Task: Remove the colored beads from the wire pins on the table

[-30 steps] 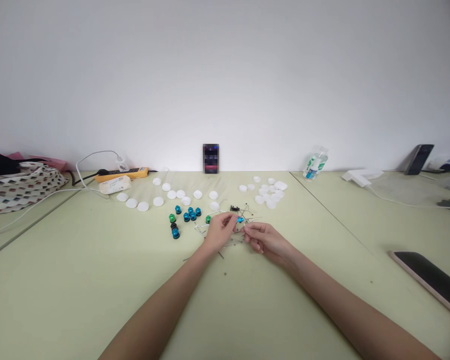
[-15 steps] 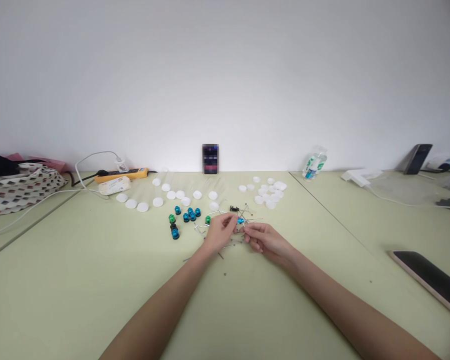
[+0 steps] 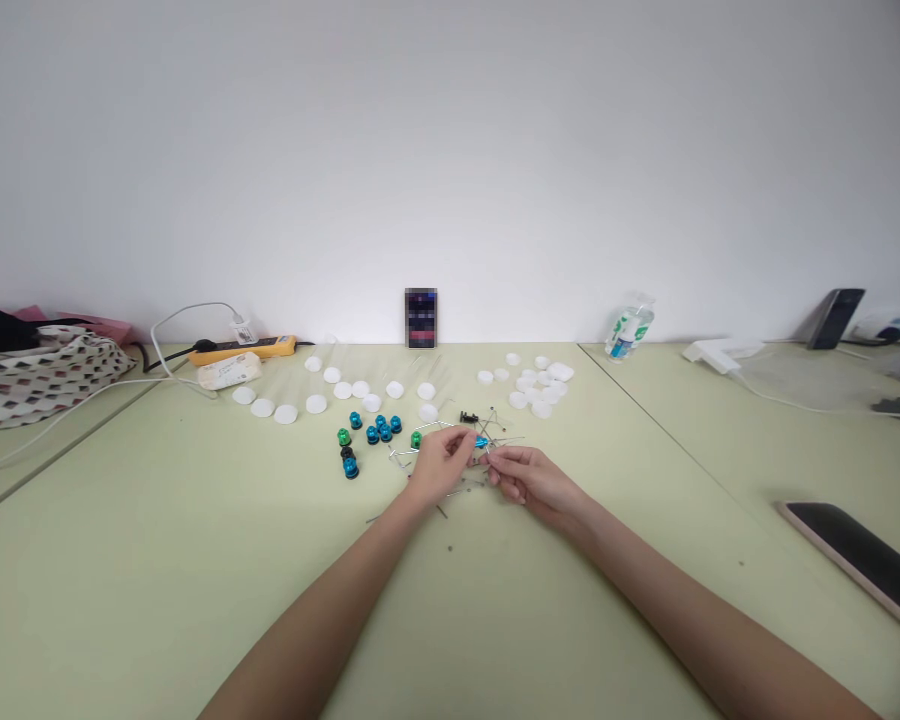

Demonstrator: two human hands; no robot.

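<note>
Pale green worktop (image 3: 195,560) against a plain white wall. Left hand (image 3: 441,462) and right hand (image 3: 529,478) meeting at centre, fingers pinched on a small blue bead (image 3: 481,441) and thin metal pins (image 3: 495,430); exact grip of each too small to tell. Loose blue and green beads (image 3: 375,432) just left. White caps (image 3: 345,390) scattered behind. Phone (image 3: 862,565) far right.

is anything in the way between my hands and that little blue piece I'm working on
Nothing visible. The left hand and right hand already meet at the blue piece, fingertips pinched around it, above loose metal pins on the table.
</note>
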